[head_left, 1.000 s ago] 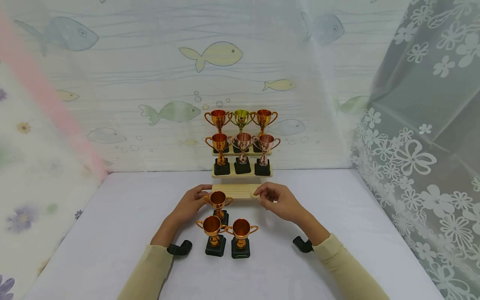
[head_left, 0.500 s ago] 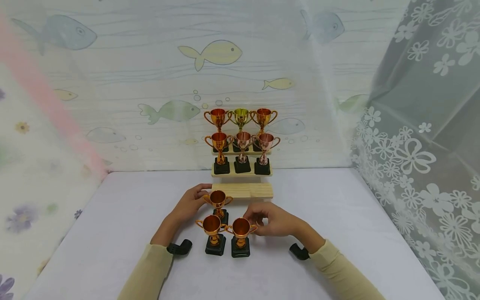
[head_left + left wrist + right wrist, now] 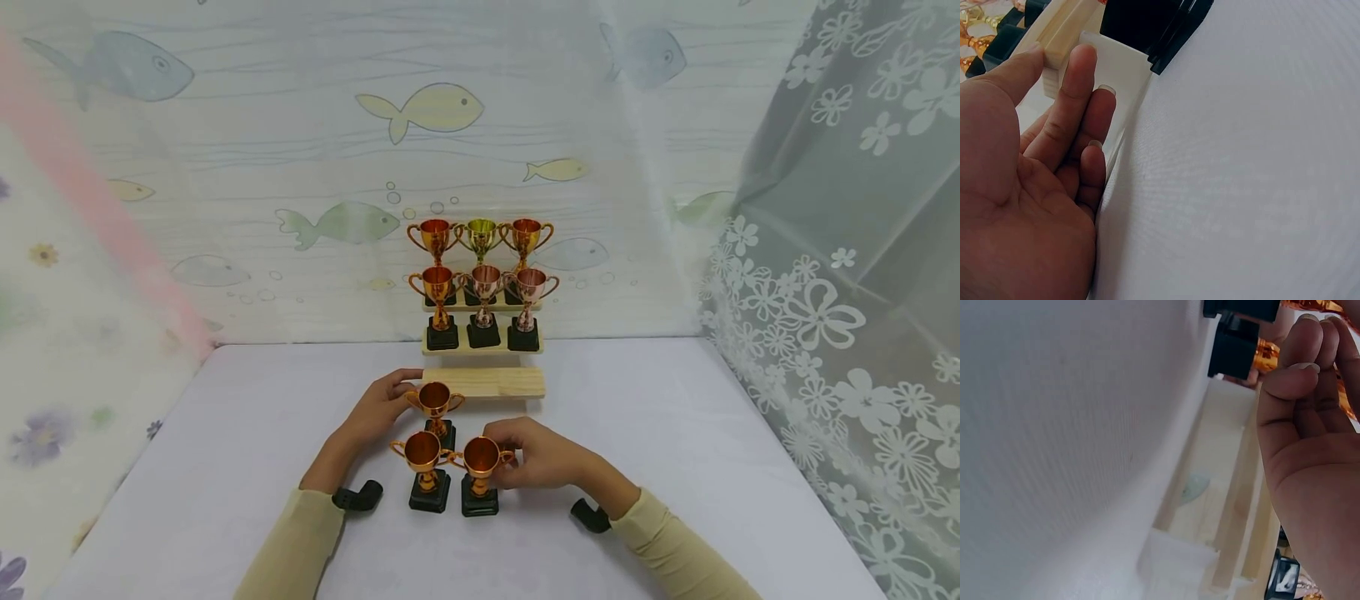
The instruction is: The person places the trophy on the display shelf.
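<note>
Three copper-coloured trophy cups on black bases stand upright on the white tablecloth: a rear cup (image 3: 434,397), a front left cup (image 3: 422,448) and a front right cup (image 3: 480,455). My right hand (image 3: 543,454) holds the front right cup at its right side, by the handle; the fingertips show partly against copper parts in the right wrist view. My left hand (image 3: 377,414) rests at the left end of the lowest wooden step (image 3: 495,382). Its thumb and nearly straight fingers touch the step's end in the left wrist view.
Behind the lowest step rise two more steps of the wooden stand. Three cups stand on the middle step (image 3: 500,348), and three more, including a yellow-gold cup (image 3: 482,237), on the top one. A fish-print curtain (image 3: 315,150) hangs behind the table.
My right hand has left the right end of the lowest step, come toward me and closed at the front right cup. The left hand and the cups stay in place.
</note>
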`<state>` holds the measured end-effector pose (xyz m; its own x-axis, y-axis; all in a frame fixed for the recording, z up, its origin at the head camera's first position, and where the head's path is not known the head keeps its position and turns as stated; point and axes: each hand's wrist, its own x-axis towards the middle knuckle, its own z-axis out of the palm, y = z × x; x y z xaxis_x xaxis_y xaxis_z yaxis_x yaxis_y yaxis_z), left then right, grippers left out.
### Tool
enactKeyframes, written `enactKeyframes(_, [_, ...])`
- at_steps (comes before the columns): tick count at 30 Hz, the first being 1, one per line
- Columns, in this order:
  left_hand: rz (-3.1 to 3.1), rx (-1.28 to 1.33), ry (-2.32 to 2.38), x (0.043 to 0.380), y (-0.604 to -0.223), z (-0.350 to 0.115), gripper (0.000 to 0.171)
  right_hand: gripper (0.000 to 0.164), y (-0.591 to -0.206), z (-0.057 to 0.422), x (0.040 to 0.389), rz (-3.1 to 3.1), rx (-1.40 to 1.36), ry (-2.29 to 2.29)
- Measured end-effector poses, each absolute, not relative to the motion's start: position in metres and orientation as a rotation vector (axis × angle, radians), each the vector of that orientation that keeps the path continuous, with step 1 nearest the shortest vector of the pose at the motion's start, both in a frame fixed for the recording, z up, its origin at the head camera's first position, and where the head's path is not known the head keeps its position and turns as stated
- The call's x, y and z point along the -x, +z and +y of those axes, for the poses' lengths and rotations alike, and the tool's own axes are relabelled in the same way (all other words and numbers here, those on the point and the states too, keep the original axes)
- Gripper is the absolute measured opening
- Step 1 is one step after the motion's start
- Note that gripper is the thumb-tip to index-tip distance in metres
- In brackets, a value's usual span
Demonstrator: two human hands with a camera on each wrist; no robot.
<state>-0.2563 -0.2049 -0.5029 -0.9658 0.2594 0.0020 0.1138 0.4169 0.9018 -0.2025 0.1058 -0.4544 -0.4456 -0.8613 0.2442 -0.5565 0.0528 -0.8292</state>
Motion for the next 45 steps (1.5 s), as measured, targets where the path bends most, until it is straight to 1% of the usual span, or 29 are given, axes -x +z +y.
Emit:
enactKeyframes(3, [2.53,-0.335,1.586,0.256,-0.503,-0.206,0.042,0.021,-0.469,0.105,0.208,2.019,1.439,-1.337])
enactKeyframes(13, [2.535,-0.341,1.583,0.255,-0.502,-0.205,0.042,0.022,-0.468,0.103,0.204,2.018,1.438,-1.361])
enactKeyframes(29, [2.499,-0.364,1.624,0.254,-0.503,-0.206,0.043,0.023,-0.469,0.105,0.207,2.068,1.429,-1.345])
enactKeyframes(33, [2.49,-0.368,1.634,0.254,-0.502,-0.206,0.043,0.024,-0.463,0.106,0.204,2.091,1.403,-1.359])
enactKeyframes(39, [2.498,-0.363,1.63,0.254,-0.501,-0.205,0.043,0.024,-0.439,0.108,0.196,2.083,1.417,-1.391])
enactKeyframes(45, [2.512,-0.367,1.614,0.253,-0.5,-0.204,0.043,0.021,-0.449,0.116,0.208,2.125,1.337,-1.438])
